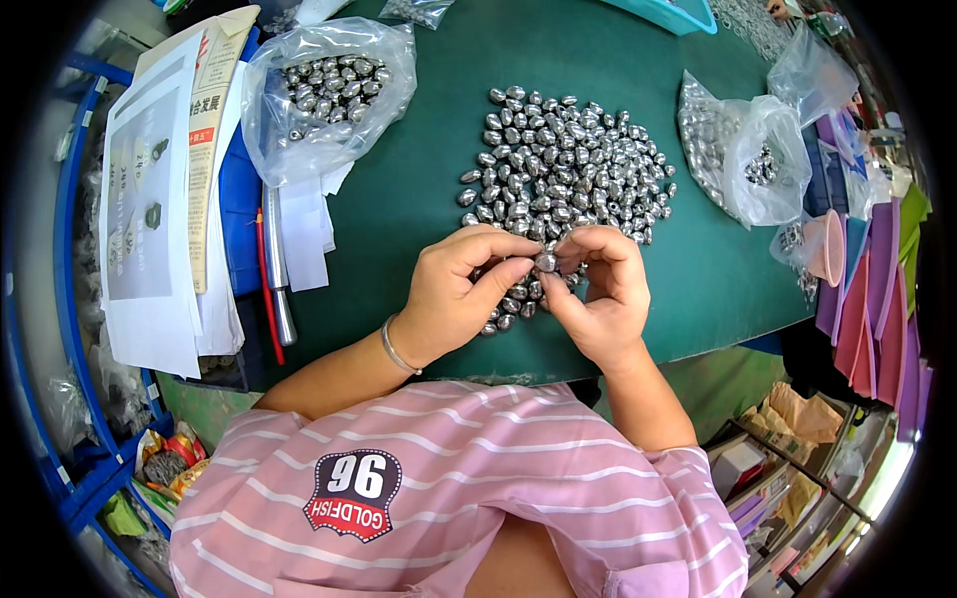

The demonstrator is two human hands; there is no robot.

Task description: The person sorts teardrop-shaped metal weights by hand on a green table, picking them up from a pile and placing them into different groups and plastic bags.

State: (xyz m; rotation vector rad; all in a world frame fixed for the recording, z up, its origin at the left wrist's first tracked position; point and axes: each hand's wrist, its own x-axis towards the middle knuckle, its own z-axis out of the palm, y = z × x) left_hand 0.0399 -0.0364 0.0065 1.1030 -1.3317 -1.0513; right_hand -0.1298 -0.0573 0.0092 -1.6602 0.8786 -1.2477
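My left hand (459,289) and my right hand (606,294) meet over the near end of a pile of shiny oval metal beads (568,159). Between the fingertips sits one silver metal bead (545,261). The thumb and forefinger of each hand pinch at it from either side, so both hands are closed. Whether a smaller part is also held there is too small to tell. A few more beads (505,321) lie just below the fingers, close to the table's near edge. A metal bangle circles my left wrist.
A green table (419,140) carries the pile. At left stand an open plastic bag (261,130) of metal beads, paper sheets (150,209), a red stick (267,289) and a metal-ended tool (279,269). More bags (763,199) and a pink cup (826,249) are at right.
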